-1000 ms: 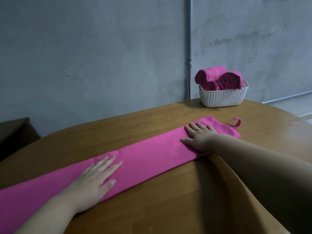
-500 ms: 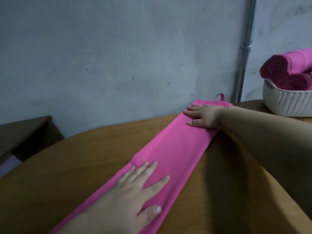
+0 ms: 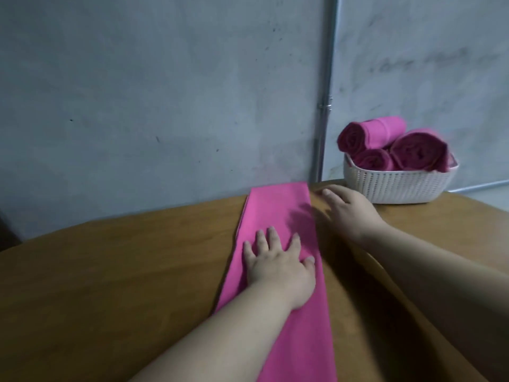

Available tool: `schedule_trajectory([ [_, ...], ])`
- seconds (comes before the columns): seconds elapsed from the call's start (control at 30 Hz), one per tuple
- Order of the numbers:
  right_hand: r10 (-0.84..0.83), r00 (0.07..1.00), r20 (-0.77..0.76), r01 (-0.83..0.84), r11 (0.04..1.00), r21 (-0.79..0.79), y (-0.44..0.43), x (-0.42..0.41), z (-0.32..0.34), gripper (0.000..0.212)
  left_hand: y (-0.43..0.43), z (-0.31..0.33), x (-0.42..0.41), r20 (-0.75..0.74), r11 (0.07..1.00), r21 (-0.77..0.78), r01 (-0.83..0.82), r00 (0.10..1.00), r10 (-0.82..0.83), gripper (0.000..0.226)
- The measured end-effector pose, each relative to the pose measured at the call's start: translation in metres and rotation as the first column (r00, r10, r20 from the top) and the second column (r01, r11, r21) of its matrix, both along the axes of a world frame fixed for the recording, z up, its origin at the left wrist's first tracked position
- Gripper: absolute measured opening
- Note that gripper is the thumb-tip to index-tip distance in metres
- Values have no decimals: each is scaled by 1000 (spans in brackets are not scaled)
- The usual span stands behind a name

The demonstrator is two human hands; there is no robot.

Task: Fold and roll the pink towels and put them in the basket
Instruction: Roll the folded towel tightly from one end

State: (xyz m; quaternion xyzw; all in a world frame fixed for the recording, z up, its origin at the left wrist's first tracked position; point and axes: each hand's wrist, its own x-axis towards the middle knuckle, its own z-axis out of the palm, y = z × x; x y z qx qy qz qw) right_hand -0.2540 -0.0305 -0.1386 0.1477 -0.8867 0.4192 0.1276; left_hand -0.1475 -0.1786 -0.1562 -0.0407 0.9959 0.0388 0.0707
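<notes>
Towels come first: there are four pink ones in all. One long towel (image 3: 278, 216) lies flat on the brown tabletop (image 3: 137, 271). It is folded into a thin strip that runs from the near edge of the view to the far edge of the tabletop by the wall. The other three are rolled towels (image 3: 418, 151), piled in one white basket (image 3: 399, 188). Two rolls sit on top and one roll peeks out low between them. The basket stands on the tabletop at the far right, near the far end of the long towel but not touching it.

Two hands show. The left hand (image 3: 278, 267) lies palm down on the long towel, about the middle of the strip. Its fingers (image 3: 272, 238) are straight and spread apart, pressing the cloth flat. The right hand (image 3: 349, 208) is just beside the towel's right edge, near its far end, between the towel and the basket. Its fingers look loose and a bit apart and hold nothing. It is blurry, so I cannot tell if it touches the wood. Its shadow falls on the towel.

Behind is one grey wall (image 3: 137, 92) with one grey pipe (image 3: 326, 92) going up it. The right arm crosses the tabletop and hides part of it at the lower right.
</notes>
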Motion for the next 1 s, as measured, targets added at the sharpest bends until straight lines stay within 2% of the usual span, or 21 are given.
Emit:
schedule_trajectory([
  [0.13,-38,991,128,41,999,-24,33,68,-2,28,42,6,-25,28,995,68,-67,998,65,64],
  [0.27,51,979,198,-70,993,94,56,143,-12,23,26,11,16,-63,958,268,106,994,-92,55],
  [0.4,233,959,161,-272,914,299,63,210,-21,55,-4,4,107,-50,931,136,337,941,-334,63],
  [0.47,309,936,171,-353,840,413,63,242,-22,72,-14,3,152,-12,924,103,369,929,-369,67],
  [0.53,355,920,166,-389,776,496,65,270,-23,69,-19,3,194,9,916,81,393,919,-395,69],
  [0.63,442,890,111,-434,748,502,75,309,-20,47,-23,2,254,8,890,69,450,892,-452,68],
  [0.7,494,865,85,-472,747,468,82,334,-21,43,-28,-1,289,-20,861,42,506,862,-506,69],
  [0.77,516,854,72,-480,725,495,92,358,-29,53,-32,-4,318,-37,831,17,556,831,-556,75],
  [0.83,528,849,-7,-415,676,609,102,375,-41,69,-36,-8,339,-56,824,-22,566,822,-567,83],
  [0.87,524,850,-58,-372,675,637,106,381,-47,71,-36,-9,346,-68,828,-45,559,825,-561,86],
  [1.0,457,843,-283,-264,811,522,105,395,-62,50,-33,-25,362,-249,850,-76,520,816,-522,76],
])
